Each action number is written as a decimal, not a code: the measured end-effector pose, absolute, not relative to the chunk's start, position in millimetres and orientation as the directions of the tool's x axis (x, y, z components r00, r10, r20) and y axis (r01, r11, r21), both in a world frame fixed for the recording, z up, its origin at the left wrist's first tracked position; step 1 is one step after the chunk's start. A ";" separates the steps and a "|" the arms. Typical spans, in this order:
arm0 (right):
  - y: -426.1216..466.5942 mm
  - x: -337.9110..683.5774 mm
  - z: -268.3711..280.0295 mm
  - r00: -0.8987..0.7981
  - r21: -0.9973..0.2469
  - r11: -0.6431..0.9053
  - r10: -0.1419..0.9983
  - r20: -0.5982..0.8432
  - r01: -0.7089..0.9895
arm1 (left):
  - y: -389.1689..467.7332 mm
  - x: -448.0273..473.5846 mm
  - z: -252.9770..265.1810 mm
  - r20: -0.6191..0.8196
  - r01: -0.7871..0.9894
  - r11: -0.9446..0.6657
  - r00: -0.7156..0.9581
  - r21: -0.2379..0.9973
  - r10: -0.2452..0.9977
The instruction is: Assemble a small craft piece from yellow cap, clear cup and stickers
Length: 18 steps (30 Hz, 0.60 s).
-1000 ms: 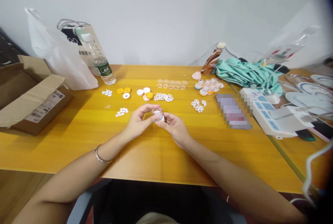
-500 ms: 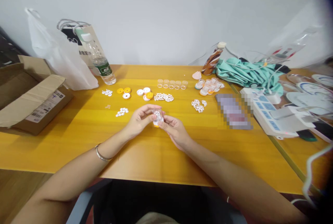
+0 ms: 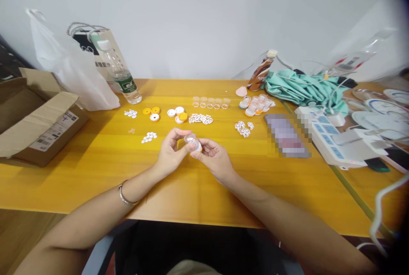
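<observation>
Between my two hands, above the table, is a small clear plastic cup with a white and orange base [image 3: 192, 141]. My left hand [image 3: 174, 149] is closed around its clear upper part. The fingers of my right hand [image 3: 215, 158] pinch the base from the right. The cup leans to the left, and white pieces show faintly through its wall. Just behind the hands lie a pile of white cut-out discs [image 3: 200, 119] and a row of clear cups [image 3: 211, 102]. White and yellow round caps [image 3: 177, 114] sit to their left.
White round pieces [image 3: 149, 137] lie at left, near a cardboard box [image 3: 60, 132] and a water bottle [image 3: 126, 85]. On the right are finished-looking clear cups [image 3: 257, 105], more cut-out discs [image 3: 244, 129], a blurred flat object [image 3: 286, 136], a power strip [image 3: 329, 138] and a coffee bottle [image 3: 261, 72].
The cup has tipped from nearly upright to leaning left, its clear end shifting left. Both hands keep hold of it, and the view has shifted slightly.
</observation>
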State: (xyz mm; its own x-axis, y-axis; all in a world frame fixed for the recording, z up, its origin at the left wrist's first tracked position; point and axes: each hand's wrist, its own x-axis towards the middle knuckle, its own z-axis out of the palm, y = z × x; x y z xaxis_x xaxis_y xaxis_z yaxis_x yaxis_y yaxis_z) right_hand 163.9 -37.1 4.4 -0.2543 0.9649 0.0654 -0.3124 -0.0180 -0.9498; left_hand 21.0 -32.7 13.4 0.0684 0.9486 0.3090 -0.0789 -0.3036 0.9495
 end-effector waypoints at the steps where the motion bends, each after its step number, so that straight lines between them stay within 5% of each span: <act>1: -37.1 164.0 4.7 -0.255 -0.951 -0.020 0.965 0.063 -0.310 | -32.6 20.4 13.4 0.312 -0.070 -0.307 0.080 0.949 0.947; 13: -35.4 166.6 -0.5 -0.377 -0.919 -0.147 0.926 0.001 -0.365 | -17.4 6.2 17.3 0.170 -0.182 -0.099 0.431 0.978 0.886; 18: -31.1 168.9 0.5 -0.384 -0.912 -0.192 0.922 -0.042 -0.361 | -11.9 4.2 13.5 0.128 -0.205 -0.039 0.440 0.978 0.889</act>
State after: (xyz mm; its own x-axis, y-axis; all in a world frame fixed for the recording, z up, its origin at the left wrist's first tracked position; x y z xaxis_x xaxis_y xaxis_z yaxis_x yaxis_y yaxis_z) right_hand 168.9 -31.1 0.5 -0.3844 0.9222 -0.0423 -0.3614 -0.1925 -0.9123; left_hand 4.2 -11.9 13.5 0.4401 0.8888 0.1278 -0.2047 -0.0393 0.9780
